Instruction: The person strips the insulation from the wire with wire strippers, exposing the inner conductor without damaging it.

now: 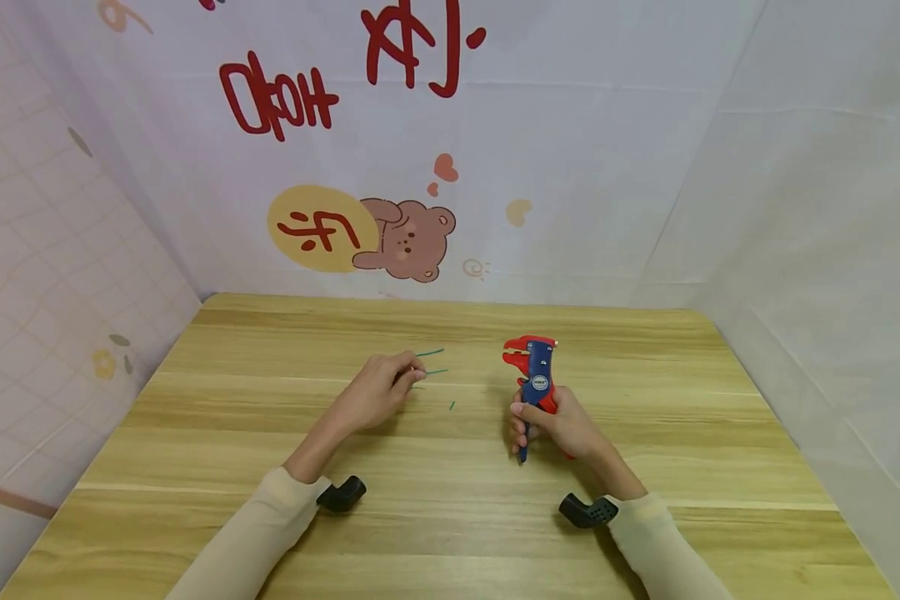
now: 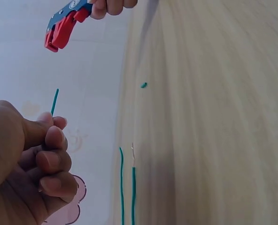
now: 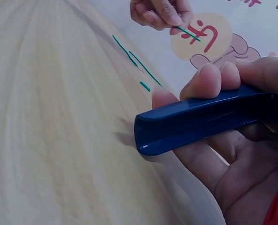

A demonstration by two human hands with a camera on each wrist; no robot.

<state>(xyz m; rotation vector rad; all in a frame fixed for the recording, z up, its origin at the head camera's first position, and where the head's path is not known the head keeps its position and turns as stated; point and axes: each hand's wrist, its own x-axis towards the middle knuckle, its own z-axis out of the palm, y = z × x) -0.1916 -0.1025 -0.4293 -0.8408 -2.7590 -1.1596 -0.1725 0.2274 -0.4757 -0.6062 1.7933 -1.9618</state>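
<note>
My left hand [image 1: 382, 387] pinches a short green wire [image 2: 55, 101] between thumb and forefinger, its end pointing toward the tool. In my right hand [image 1: 555, 425] I grip a red and blue wire stripper [image 1: 537, 371] by its handles, its red jaws apart and facing left. The tool's blue handle [image 3: 200, 122] fills much of the right wrist view. Below my left hand, two more green wires lie side by side on the table; one wire [image 2: 134, 197] has a bare copper end, the other wire [image 2: 121, 183] shows green to its tip.
A small green offcut [image 1: 452, 406] lies on the wooden table [image 1: 450, 500] between my hands. A white printed backdrop [image 1: 570, 167] stands behind the table and at both sides. Black wrist mounts [image 1: 342, 495] sit at both sleeves.
</note>
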